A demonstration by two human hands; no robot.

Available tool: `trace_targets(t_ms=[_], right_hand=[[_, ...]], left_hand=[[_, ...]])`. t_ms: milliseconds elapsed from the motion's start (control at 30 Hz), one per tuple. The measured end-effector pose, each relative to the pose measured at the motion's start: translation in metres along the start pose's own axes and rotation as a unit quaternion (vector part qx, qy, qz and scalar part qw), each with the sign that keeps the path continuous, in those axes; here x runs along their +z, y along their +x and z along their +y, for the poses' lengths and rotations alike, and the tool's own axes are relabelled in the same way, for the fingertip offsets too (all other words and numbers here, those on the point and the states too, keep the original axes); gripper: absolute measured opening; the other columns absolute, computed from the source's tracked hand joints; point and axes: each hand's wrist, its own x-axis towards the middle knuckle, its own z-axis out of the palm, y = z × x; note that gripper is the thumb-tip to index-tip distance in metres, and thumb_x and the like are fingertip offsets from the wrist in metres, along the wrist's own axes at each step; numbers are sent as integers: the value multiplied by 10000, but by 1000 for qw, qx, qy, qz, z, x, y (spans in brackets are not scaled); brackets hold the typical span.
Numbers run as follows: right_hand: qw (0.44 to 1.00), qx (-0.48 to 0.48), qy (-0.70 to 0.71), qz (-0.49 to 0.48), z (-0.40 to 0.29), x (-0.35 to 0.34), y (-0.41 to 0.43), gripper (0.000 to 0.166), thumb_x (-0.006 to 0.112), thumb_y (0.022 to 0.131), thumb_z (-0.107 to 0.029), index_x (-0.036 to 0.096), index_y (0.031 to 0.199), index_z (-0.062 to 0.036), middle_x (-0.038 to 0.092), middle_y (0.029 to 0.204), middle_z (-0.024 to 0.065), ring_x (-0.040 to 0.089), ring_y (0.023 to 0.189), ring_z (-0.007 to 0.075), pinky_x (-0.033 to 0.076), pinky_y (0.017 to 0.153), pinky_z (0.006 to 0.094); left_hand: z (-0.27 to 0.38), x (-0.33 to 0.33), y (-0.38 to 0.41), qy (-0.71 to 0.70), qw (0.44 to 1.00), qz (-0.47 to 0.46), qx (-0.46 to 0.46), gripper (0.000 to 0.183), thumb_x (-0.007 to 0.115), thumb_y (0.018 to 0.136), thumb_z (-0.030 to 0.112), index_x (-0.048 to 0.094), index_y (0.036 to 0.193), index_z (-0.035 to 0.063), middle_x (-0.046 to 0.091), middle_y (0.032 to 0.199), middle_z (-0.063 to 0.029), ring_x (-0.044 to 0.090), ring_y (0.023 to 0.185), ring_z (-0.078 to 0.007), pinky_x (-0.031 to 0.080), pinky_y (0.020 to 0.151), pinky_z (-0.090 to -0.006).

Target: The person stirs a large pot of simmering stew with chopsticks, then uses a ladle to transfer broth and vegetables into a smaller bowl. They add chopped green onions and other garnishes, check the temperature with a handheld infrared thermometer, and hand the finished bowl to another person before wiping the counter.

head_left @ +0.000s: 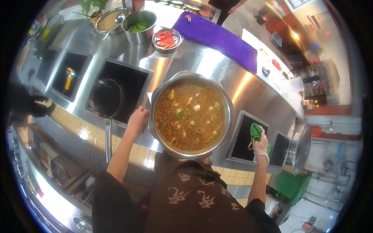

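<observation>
A large stainless steel pot (228, 116) full of brown broth with pale pieces and some green bits stands on the steel counter right before me. My left hand (139, 118), bare, rests by the counter close to the pot's left side; its fingers are curled, and whether they hold anything is hidden. On the right, my right hand (260, 144) wears a clear plastic glove and grips a green cloth (256, 131) over a black induction hob (244, 137). A black frying pan (105, 97) with a metal handle sits on the left hob (131, 78).
Behind stand a pot of greens (139, 36), a bowl of red strips (166, 49), a pot with a ladle (112, 21) and a purple cloth (215, 40). A yellow infrared thermometer (69, 78) lies far left. Other people stand at left and top.
</observation>
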Motion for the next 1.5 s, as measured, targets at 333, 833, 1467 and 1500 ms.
trace_targets(t_ms=[333,833,1467,1500], right_hand=[[843,-204,48,-495,-243,100,-22,444,544,884,-250,534,1292,-74,662,1120,200,647,1012,315,485,953,416],[881,-172,281,-341,-270,79,61,360,592,883,-234,596,1167,-13,612,1182,101,576,1037,220,484,919,327],[840,-49,359,-404,-191,102,-72,408,576,958,-274,501,1299,-63,638,961,110,613,830,173,512,749,291],[755,-19,437,-488,-211,116,-85,380,570,971,-232,483,1296,-56,625,954,98,596,826,137,496,723,264]], left_hand=[[2,15,-44,-205,958,137,-145,273,689,819,103,652,1087,67,601,1030,-95,635,899,-253,514,800,-323],[-8,10,-27,-110,985,75,-110,83,656,842,87,590,844,35,618,818,-107,633,795,-269,501,673,-355],[113,-63,-104,-600,782,-26,-165,88,504,988,54,494,1061,6,654,881,-103,632,739,-135,524,670,-264],[122,-62,-104,-606,777,-48,-162,88,502,993,63,488,1061,9,649,872,-94,628,737,-131,520,668,-260]])
